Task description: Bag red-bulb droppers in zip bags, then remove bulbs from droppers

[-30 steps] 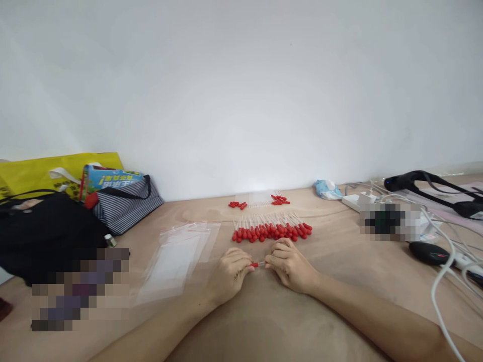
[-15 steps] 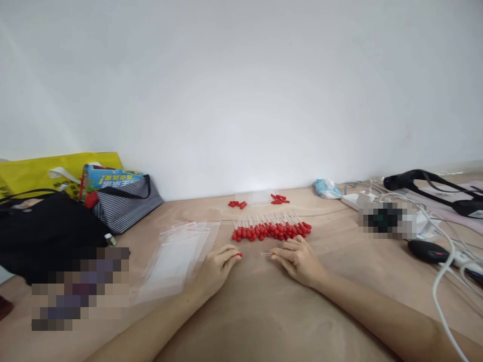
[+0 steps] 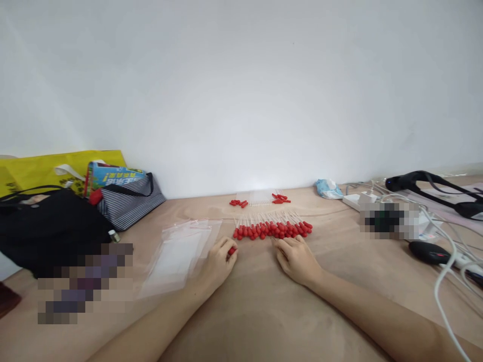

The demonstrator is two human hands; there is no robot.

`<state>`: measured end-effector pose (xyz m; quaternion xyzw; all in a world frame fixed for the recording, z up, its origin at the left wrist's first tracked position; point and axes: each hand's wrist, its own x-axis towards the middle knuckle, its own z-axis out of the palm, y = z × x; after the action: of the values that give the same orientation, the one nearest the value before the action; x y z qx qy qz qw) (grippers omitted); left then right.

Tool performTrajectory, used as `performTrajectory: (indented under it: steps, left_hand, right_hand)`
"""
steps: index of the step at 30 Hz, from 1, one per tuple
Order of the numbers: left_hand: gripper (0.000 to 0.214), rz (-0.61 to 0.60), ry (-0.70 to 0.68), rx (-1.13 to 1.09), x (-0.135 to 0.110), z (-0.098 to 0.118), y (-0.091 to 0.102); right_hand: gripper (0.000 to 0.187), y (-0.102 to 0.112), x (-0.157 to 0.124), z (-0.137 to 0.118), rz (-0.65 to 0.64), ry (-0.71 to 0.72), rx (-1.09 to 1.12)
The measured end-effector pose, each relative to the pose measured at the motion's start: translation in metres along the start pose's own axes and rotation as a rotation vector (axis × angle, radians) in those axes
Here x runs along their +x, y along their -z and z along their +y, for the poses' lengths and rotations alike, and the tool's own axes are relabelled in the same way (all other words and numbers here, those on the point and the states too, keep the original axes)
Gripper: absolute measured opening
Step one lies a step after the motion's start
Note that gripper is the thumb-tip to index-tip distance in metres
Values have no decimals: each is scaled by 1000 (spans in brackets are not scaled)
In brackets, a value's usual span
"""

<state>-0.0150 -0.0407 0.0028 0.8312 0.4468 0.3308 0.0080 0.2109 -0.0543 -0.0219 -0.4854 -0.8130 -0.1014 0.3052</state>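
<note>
A row of thin clear droppers with red rubber bulbs [image 3: 272, 230] lies on the tan sheet [image 3: 264, 311] before me. My left hand [image 3: 219, 261] is curled, pinching a single red bulb [image 3: 231, 250] at its fingertips, just left of the row's near end. My right hand [image 3: 296, 259] rests palm down with its fingers together against the row's near edge; a thin clear tube seems to sit under its fingertips, too faint to be sure. Farther back lie loose red bulbs [image 3: 238, 203] and a few more [image 3: 281, 199] beside clear tubes [image 3: 260, 198].
Clear zip bags [image 3: 181, 251] lie left of my left hand. A black bag [image 3: 49, 229], a striped pouch [image 3: 128, 203] and a yellow bag [image 3: 41, 168] crowd the left. On the right lie a power strip [image 3: 354, 201], white cables [image 3: 445, 271], a black headset [image 3: 426, 186] and a tissue pack [image 3: 327, 188].
My hands were together, holding a dropper between them. They have pulled apart: the left now carries the red bulb alone, and the right has moved up to the row's edge.
</note>
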Motion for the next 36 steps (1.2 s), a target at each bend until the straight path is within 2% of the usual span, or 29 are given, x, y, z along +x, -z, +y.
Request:
performTrajectory:
  steps: [6, 10, 14, 17, 21, 24, 27, 32, 34, 36]
  left_hand:
    - [12, -75, -28, -15, -4, 6, 3]
    - [20, -81, -18, -59, -9, 7, 8]
    - [28, -68, 180, -188, -7, 0, 6]
    - [26, -29, 346, -221, 4, -8, 3]
    - [26, -71, 457, -110, 26, -13, 3]
    - [28, -127, 478, -80, 40, -15, 2]
    - [28, -127, 487, -91, 46, -20, -4]
    - [28, -1, 489, -102, 42, -23, -6]
    - [26, 70, 468, -102, 35, -19, -2]
    - [23, 104, 391, -114, 25, -13, 4]
  right_hand:
    - [16, 10, 2, -8, -87, -3, 71]
    - [23, 17, -1, -9, -133, -15, 65]
    - [28, 19, -2, -8, -155, -24, 58]
    - [29, 20, -1, -8, -151, -34, 70]
    - [31, 20, -2, -8, -75, -35, 114]
    - [31, 20, -3, -5, 1, -59, 160]
    - [39, 18, -4, 1, 38, -110, 176]
    - [41, 14, -3, 9, 98, -173, 197]
    - [34, 12, -4, 10, 141, -176, 208]
    - [23, 11, -5, 11, 209, -163, 232]
